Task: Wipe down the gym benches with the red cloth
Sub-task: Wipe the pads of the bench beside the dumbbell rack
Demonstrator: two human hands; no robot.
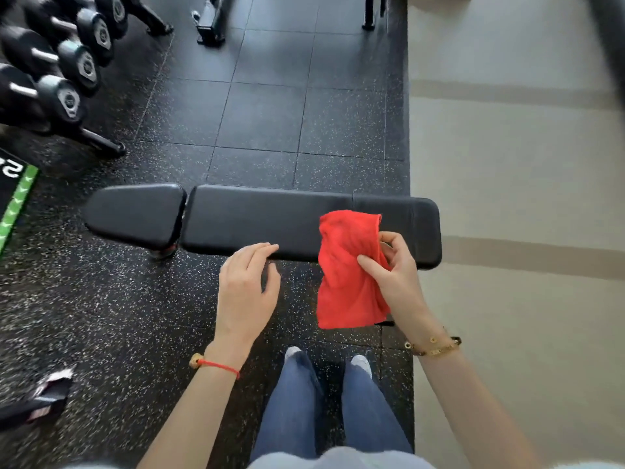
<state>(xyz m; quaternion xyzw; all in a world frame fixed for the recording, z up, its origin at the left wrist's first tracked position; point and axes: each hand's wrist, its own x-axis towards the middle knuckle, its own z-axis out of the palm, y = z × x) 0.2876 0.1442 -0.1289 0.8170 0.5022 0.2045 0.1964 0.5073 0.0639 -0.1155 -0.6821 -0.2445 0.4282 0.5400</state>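
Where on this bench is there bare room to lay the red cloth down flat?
The long pad of the bench is bare from the gap beside the short seat pad up to the red cloth, held by the right hand. The left hand crowds the near edge.

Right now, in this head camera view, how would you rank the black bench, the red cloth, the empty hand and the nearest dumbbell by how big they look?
1. bench, clearly the largest.
2. red cloth, which the right hand holds nearer the camera, so it looks bigger than it is.
3. Left hand and dumbbell: they look alike, unsure.
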